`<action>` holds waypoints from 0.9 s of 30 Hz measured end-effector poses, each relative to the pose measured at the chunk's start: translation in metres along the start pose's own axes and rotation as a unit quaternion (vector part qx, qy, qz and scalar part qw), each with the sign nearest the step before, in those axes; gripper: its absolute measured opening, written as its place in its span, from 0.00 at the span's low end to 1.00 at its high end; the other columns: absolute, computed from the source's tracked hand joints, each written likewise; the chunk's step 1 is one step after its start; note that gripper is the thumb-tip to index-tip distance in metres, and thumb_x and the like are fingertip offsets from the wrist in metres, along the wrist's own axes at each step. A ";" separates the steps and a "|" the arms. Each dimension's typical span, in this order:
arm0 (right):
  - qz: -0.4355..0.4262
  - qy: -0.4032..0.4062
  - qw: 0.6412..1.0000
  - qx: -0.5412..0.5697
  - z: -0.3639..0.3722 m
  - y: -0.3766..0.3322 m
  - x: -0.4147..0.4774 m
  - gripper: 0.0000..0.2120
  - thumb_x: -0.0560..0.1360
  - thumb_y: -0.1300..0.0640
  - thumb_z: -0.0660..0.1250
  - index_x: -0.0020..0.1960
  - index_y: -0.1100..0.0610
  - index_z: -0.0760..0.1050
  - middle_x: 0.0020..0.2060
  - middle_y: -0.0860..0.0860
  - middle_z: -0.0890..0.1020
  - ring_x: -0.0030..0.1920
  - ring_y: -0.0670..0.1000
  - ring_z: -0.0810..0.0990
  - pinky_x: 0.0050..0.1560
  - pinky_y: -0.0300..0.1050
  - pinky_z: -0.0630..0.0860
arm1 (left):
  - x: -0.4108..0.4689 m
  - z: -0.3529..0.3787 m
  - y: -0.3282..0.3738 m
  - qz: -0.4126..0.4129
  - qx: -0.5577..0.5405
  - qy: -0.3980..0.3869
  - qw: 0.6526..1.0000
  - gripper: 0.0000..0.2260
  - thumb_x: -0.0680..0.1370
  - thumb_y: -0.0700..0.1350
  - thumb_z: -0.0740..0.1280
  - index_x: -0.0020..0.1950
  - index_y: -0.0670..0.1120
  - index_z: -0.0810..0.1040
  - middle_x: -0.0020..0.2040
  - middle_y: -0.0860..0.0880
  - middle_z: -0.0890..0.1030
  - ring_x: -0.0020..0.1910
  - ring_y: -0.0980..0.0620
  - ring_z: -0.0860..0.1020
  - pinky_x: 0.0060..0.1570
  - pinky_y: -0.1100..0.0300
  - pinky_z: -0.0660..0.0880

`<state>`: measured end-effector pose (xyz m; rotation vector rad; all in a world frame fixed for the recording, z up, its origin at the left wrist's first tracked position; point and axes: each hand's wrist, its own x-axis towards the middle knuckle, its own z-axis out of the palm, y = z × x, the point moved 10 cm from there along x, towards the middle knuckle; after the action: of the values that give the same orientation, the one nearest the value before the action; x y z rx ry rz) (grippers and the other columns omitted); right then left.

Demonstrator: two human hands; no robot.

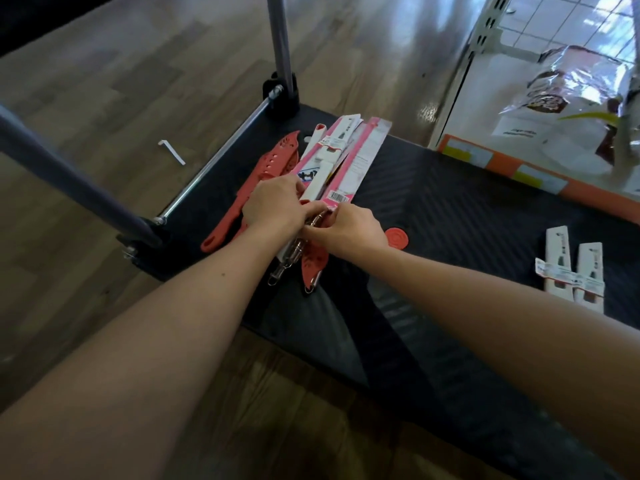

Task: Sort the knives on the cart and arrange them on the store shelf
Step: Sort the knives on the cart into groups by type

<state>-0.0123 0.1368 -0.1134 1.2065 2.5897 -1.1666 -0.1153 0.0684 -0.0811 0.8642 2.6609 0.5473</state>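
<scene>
Together, left hand (273,206) and right hand (347,229) grip flat carded knives (350,157).

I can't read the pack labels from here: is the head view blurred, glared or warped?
Head view: knife packs, left hand and right hand fairly sharp, label print too soft to read; strong glare on the floor and foil bag; wide-angle bends the cart rail.

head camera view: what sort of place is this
Likely a shop aisle: carded knives with a barcode lie on a black cart beside a shelf with an orange price strip and bagged goods.
</scene>
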 end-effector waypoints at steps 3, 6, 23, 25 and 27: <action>0.013 0.012 1.000 0.016 0.002 0.000 -0.001 0.19 0.64 0.37 0.69 0.36 0.54 0.74 0.37 0.51 0.81 0.38 0.51 0.80 0.27 0.39 0.66 | 0.002 -0.001 -0.001 -0.006 0.001 0.003 1.000 0.23 0.69 0.60 0.70 0.58 0.49 0.74 0.55 0.47 0.80 0.56 0.47 0.76 0.45 0.54 0.70; 0.029 0.004 0.999 0.018 0.002 -0.001 -0.002 0.16 0.65 0.42 0.70 0.33 0.54 0.73 0.37 0.51 0.79 0.39 0.51 0.79 0.29 0.40 0.69 | 0.001 -0.003 -0.002 -0.014 -0.001 0.007 1.000 0.22 0.69 0.60 0.70 0.56 0.48 0.75 0.55 0.47 0.79 0.56 0.47 0.76 0.44 0.55 0.70; 0.046 -0.007 0.995 0.087 -0.017 0.012 -0.003 0.11 0.71 0.53 0.68 0.35 0.60 0.75 0.33 0.55 0.80 0.29 0.50 0.77 0.37 0.45 0.80 | -0.008 0.002 -0.004 -0.039 -0.058 -0.018 0.997 0.15 0.72 0.53 0.70 0.47 0.41 0.81 0.45 0.47 0.81 0.44 0.49 0.78 0.41 0.57 0.71; 0.047 -0.004 0.995 0.093 -0.028 0.023 -0.011 0.12 0.72 0.55 0.68 0.31 0.58 0.73 0.32 0.54 0.81 0.27 0.47 0.77 0.37 0.43 0.81 | -0.016 0.003 -0.001 -0.060 -0.139 -0.021 0.988 0.11 0.73 0.50 0.70 0.44 0.43 0.81 0.40 0.52 0.78 0.37 0.56 0.74 0.38 0.66 0.68; 0.050 0.004 0.995 0.081 -0.040 0.037 -0.022 0.13 0.72 0.56 0.68 0.30 0.56 0.71 0.33 0.56 0.82 0.28 0.48 0.77 0.40 0.44 0.80 | -0.024 0.006 0.005 -0.067 -0.196 -0.013 0.978 0.11 0.74 0.49 0.69 0.45 0.42 0.82 0.43 0.50 0.82 0.42 0.56 0.76 0.39 0.68 0.66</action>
<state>0.0378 0.1636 -0.0999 1.3545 2.4493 -1.3753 -0.0918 0.0596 -0.0805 0.5679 2.4394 0.9731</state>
